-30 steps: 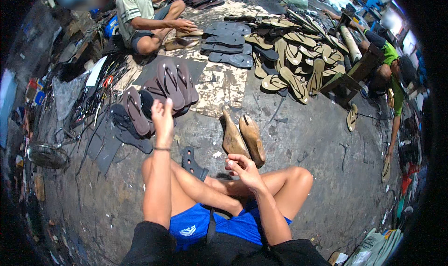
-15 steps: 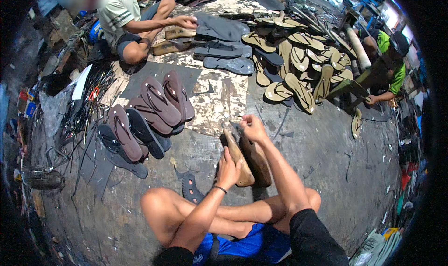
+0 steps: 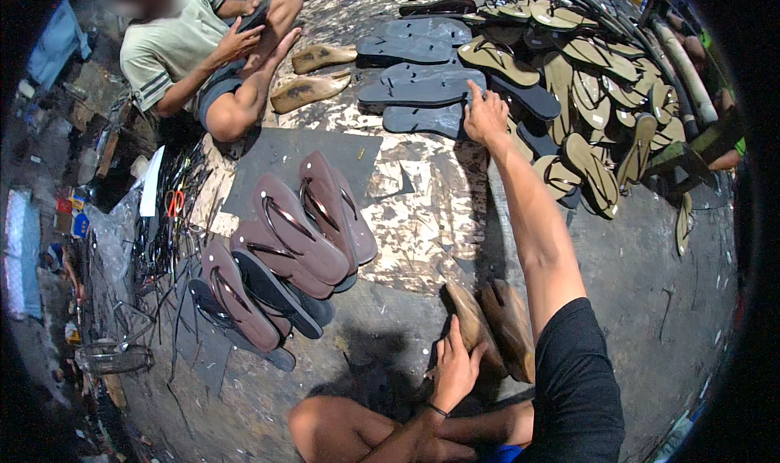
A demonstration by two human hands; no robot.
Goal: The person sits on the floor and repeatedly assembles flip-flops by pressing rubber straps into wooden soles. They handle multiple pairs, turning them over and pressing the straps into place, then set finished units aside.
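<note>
My left hand (image 3: 457,367) is closed around the near part of a worn wooden shoe last (image 3: 471,321), its thumb on one side and fingers on the other. A second wooden last (image 3: 512,333) lies close beside it to the right. My right arm is stretched far forward. At its end, my right hand (image 3: 489,118) touches the right end of a dark grey sole (image 3: 426,85) in a stack, its fingers apart. Another grey sole (image 3: 426,122) lies just nearer, and a pair of grey soles (image 3: 414,41) lies farther off.
Brown flip-flops (image 3: 296,227) are grouped at the left on the floor. A large heap of tan flip-flops (image 3: 597,97) spreads at the far right. Two wooden lasts (image 3: 313,91) lie near a seated co-worker (image 3: 187,49). Orange-handled scissors (image 3: 174,203) rest among black strips.
My right hand has left the wooden lasts and reached forward to the grey soles. My left hand stays on its last. The co-worker has drawn a dark sole back from the stack.
</note>
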